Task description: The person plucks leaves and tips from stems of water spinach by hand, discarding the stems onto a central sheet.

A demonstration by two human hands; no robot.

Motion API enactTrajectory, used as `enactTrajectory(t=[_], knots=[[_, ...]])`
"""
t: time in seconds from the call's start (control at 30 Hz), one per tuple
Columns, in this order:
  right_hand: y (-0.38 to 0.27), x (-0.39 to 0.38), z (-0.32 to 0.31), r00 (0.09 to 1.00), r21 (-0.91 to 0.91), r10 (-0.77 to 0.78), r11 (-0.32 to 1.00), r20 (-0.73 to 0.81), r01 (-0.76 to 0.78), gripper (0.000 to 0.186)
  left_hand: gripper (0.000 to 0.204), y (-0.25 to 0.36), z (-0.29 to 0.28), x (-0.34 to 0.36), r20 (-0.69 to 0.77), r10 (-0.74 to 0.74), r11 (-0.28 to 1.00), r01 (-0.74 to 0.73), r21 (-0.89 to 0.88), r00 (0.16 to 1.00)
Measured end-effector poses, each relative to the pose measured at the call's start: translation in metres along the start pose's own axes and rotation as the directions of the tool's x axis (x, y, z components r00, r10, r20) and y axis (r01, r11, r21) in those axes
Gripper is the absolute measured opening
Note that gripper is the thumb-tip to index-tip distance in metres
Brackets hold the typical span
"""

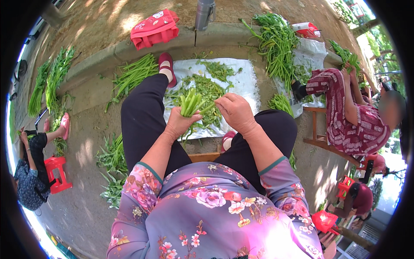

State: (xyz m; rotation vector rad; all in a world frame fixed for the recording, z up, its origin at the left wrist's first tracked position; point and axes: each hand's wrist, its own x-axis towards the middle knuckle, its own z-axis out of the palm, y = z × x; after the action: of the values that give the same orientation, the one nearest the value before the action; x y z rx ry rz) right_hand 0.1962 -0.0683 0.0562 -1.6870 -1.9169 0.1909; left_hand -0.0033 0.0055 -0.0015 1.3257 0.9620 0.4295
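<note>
My left hand [178, 122] is wrapped round a small bunch of leafy green vegetable stems [189, 103], whose pale ends stick up above my fingers. Close on its right, my right hand [237, 113] is closed, with thumb and fingertips pinching a thin green stem [209, 108] that slants out from the bunch. Both hands are raised between my knees, above a white sheet [248, 84] on the ground. Torn leaves [202, 86] lie scattered in a heap on that sheet. Some leaves hang down below my left hand.
Cut stems [137, 73] lie beyond my left knee, and leafy bunches [113, 157] beside my left thigh. A large pile of greens [276, 47], a red bag [155, 30] and a grey flask [204, 15] are along the kerb. Other people sit working at left and right.
</note>
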Motion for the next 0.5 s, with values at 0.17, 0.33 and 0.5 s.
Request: enactTrajectory(t=[0.17, 0.33, 0.5], knots=[[0.0, -0.001, 0.002, 0.997, -0.11, -0.028, 0.993, 0.067, 0.036, 0.009, 0.02, -0.003, -0.001, 0.0, 0.004, 0.011, 1.0, -0.011, 0.0, 1.0], [0.0, -0.002, 0.003, 0.991, -0.204, -0.058, 0.976, 0.12, 0.082, 0.01, 0.02, -0.001, -0.002, -0.001, 0.017, 0.02, 0.999, -0.021, 0.027, 1.0], [0.003, -0.005, 0.011, 0.986, -0.25, -0.067, 0.962, 0.155, 0.105, 0.007, 0.021, -0.004, -0.002, -0.001, 0.028, 0.035, 0.996, -0.037, 0.082, 0.999]])
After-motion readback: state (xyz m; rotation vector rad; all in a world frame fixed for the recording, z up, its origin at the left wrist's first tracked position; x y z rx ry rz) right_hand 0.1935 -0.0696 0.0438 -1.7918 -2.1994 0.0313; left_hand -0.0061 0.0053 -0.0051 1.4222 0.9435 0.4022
